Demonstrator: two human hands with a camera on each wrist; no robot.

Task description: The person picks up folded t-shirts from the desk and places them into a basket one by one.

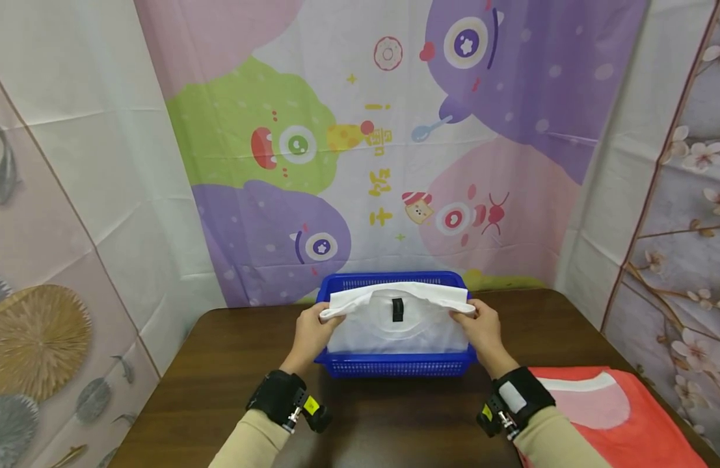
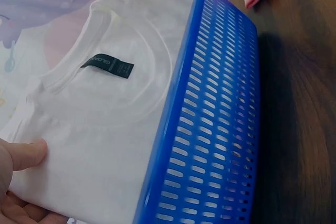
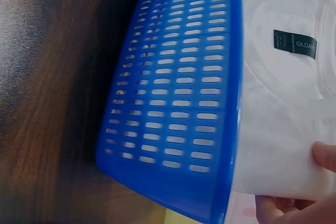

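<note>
A folded white T-shirt [image 1: 360,335] with a black neck label [image 1: 397,310] is held between both hands at the blue plastic basket [image 1: 395,367]. My left hand [image 1: 313,331] pinches the shirt's left side, thumb on top and fingers beneath. On the opposite side my right hand [image 1: 484,330] pinches it the same way. The shirt's near part sits inside the basket's front rim, while its collar edge is raised toward the back. In the right wrist view the label [image 3: 295,44] faces up, and the right thumb [image 3: 325,156] presses on the fabric.
The basket stands on a dark wooden table [image 1: 237,364], near its back edge. A red garment [image 1: 640,416] with a pink and white print lies at the table's right front. Behind the table hangs a cartoon-printed curtain [image 1: 389,247].
</note>
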